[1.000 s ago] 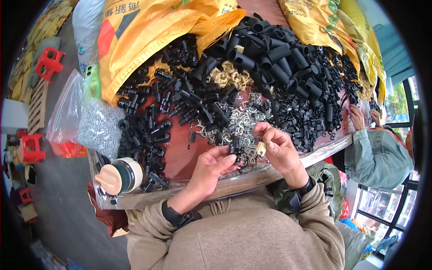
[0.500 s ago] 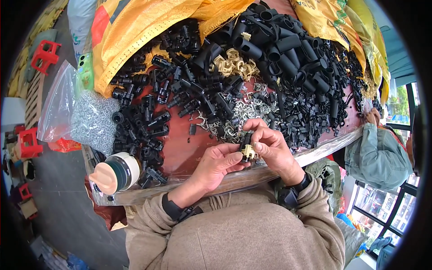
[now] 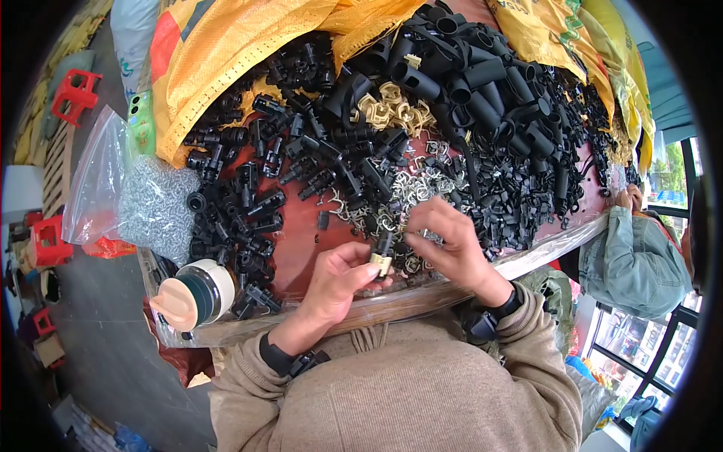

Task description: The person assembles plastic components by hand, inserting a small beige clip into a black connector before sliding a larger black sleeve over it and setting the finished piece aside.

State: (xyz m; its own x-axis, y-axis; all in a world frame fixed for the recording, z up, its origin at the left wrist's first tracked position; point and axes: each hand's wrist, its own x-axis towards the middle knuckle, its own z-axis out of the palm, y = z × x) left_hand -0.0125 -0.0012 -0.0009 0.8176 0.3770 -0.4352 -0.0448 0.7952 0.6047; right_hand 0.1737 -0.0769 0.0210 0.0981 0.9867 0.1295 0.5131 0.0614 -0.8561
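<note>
My left hand (image 3: 335, 279) grips a small black plastic part with a beige clip (image 3: 381, 263) around its lower end, between thumb and fingers. The part stands tilted, its black end pointing up and away. Just right of it is my right hand (image 3: 452, 245), with fingers curled and thumb close to the fingertips; whether a small piece sits between them is hidden. Beyond my hands lie loose silver metal clips (image 3: 422, 184). A heap of beige clips (image 3: 392, 109) rests farther off, amid black plastic parts.
Black assemblies (image 3: 248, 203) pile at the left, black tubes (image 3: 482, 83) at the far right. A lidded bottle (image 3: 192, 294) and a plastic bag of small metal pieces (image 3: 158, 203) stand at the left edge. Yellow woven sacks (image 3: 248, 45) border the back. Another person (image 3: 633, 256) sits at the right.
My left hand has shifted slightly left with the black part, now tilted upward. My right hand has come off the part and sits a little to its right.
</note>
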